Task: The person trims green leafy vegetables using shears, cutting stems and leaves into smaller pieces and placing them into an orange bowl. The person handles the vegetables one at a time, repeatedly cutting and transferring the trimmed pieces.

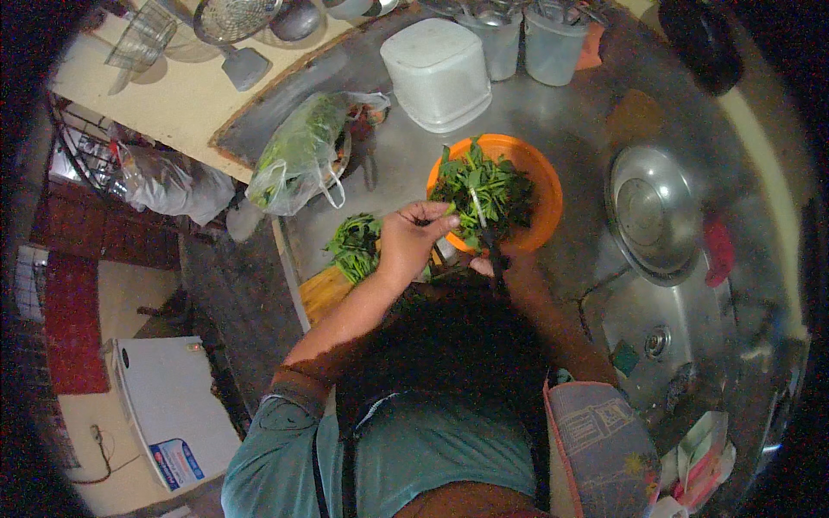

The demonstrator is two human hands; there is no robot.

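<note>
Between the thumb and fingers of my left hand [421, 230] is a small piece of green stem [451, 209]. My right hand [504, 262], largely in shadow, grips a dark-handled blade [478, 206]; whether it is a knife or scissors I cannot tell. The blade lies over leafy greens [476, 171] heaped in an orange plastic basin [549, 188]. Left of my left wrist, a bunch of leafy greens [353, 249] rests by a wooden cutting board [327, 291]. My dark front hides the counter nearest me.
A clear plastic bag of greens [301, 155] sits at the back left. Behind the basin stand a white plastic container [437, 74] and utensil buckets [554, 45]. To the right, a metal basin [651, 210] lies by the sink [657, 343]. Skimmers and ladles [236, 19] hang above.
</note>
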